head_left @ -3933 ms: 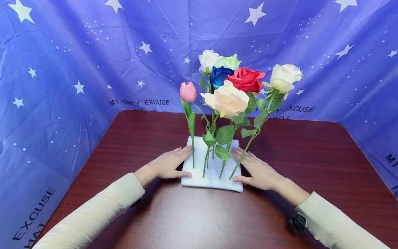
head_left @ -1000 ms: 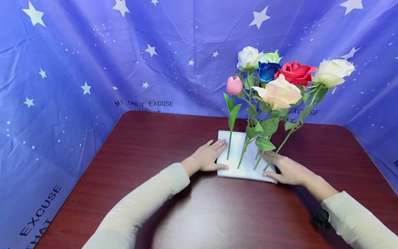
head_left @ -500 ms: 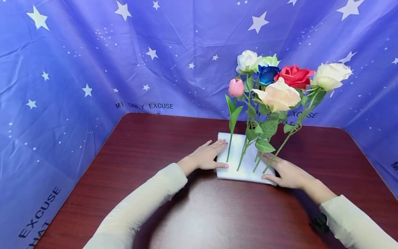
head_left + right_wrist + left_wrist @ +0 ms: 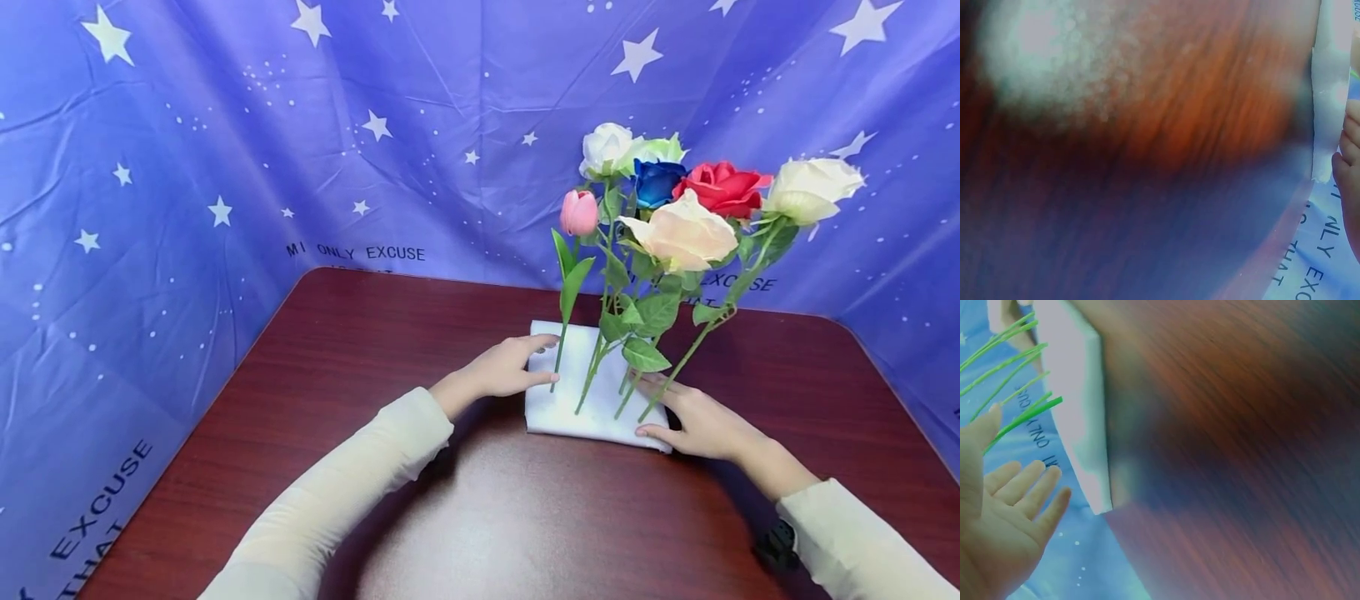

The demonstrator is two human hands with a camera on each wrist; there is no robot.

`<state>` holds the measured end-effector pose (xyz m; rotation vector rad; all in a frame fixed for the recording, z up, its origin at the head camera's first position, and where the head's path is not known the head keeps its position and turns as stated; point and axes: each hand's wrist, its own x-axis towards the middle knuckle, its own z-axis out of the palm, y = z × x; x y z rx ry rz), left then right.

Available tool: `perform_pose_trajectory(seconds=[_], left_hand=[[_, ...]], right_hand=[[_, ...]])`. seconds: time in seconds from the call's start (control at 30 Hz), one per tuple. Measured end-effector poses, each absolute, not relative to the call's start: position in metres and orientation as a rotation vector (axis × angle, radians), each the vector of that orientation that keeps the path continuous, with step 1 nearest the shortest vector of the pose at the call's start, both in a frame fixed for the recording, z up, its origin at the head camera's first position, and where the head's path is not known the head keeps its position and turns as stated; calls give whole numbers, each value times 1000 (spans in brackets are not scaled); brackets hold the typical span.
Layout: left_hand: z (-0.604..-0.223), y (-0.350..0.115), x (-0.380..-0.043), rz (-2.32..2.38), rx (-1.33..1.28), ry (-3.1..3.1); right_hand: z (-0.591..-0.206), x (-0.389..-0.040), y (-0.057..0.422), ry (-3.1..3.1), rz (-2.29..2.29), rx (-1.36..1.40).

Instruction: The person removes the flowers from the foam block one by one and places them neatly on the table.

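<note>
A white foam board [image 4: 558, 417] lies on the table with several artificial flowers standing in it. My left hand [image 4: 504, 367] is raised a little over the board's left edge, thumb and fingers spread near the stem of the pink tulip [image 4: 579, 213]. In the left wrist view the left hand's palm [image 4: 1007, 537] shows with the fingers apart, nothing held. My right hand [image 4: 708, 425] rests on the board's right edge with fingers extended, beside the stem of the cream-white rose [image 4: 813, 192]. In the right wrist view only part of the right hand [image 4: 1350, 169] appears.
Above the board stand a red rose [image 4: 722, 188], a blue rose [image 4: 658, 183], a peach rose [image 4: 686, 232], a white rose [image 4: 607, 150] and a pale green flower [image 4: 662, 150]. Behind the dark red-brown table [image 4: 360, 333] hangs a blue star-printed curtain [image 4: 420, 75].
Board and flowers, with both hands on the board, moved to the right between the oldest frame and a second ago. Since then the left hand has lifted and turned toward the tulip stem; the right stays.
</note>
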<state>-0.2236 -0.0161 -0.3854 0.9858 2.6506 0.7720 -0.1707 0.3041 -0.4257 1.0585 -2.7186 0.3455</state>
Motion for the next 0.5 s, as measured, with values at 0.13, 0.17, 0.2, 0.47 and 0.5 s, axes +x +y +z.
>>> perform_pose_trajectory(seconds=[0.13, 0.17, 0.2, 0.47, 0.5], left_hand=[[-385, -17, -226, 1112, 913, 2568], [-385, -16, -226, 1182, 898, 2545], [-385, -16, -226, 1248, 884, 2520], [-383, -10, -228, 1662, 623, 2261], [-382, -10, -228, 1701, 583, 2218]], right_hand=[[-425, -173, 303, -2698, 343, 1079], [-425, -174, 303, -2695, 338, 1082], [-424, -174, 303, -2691, 333, 1084], [-423, -172, 303, -2697, 329, 1067], [-423, -171, 303, -2700, 327, 1063]])
